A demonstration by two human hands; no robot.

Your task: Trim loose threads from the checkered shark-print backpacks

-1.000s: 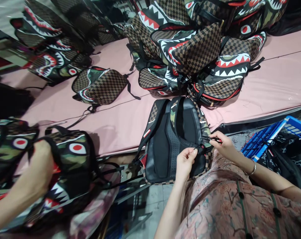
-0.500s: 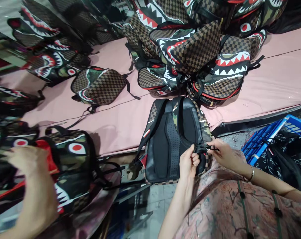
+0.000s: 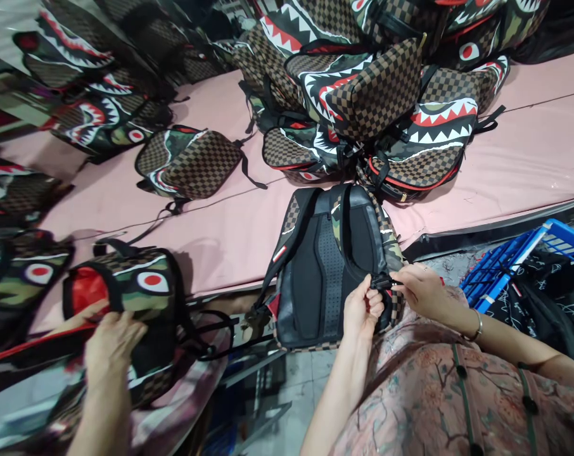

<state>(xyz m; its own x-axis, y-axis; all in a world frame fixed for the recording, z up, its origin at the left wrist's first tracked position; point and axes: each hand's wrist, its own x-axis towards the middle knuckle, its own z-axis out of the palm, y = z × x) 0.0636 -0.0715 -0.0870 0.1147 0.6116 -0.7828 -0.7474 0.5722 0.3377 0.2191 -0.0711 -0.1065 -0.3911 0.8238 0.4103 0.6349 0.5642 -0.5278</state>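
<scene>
A black-backed backpack (image 3: 325,272) with brown check and camouflage sides leans upright against the table edge, its padded back toward me. My left hand (image 3: 363,309) is closed around the lower end of its right-hand shoulder strap (image 3: 348,253), beside a black buckle (image 3: 382,282). My right hand (image 3: 420,291) pinches the dark webbing end that comes out of the buckle; its exact shape is too small to make out. Both hands are close together at the backpack's lower right side.
Shark-mouth backpacks (image 3: 358,88) are piled on the pink table (image 3: 220,234). At left a co-worker's hands (image 3: 111,342) work at an unzipped backpack (image 3: 156,304) with red lining. A blue crate (image 3: 500,266) holding black printed fabric stands at right.
My right hand has moved slightly left toward the buckle; my left hand keeps its grip. The co-worker's hand has moved right and down, onto the opened backpack, whose red lining now shows.
</scene>
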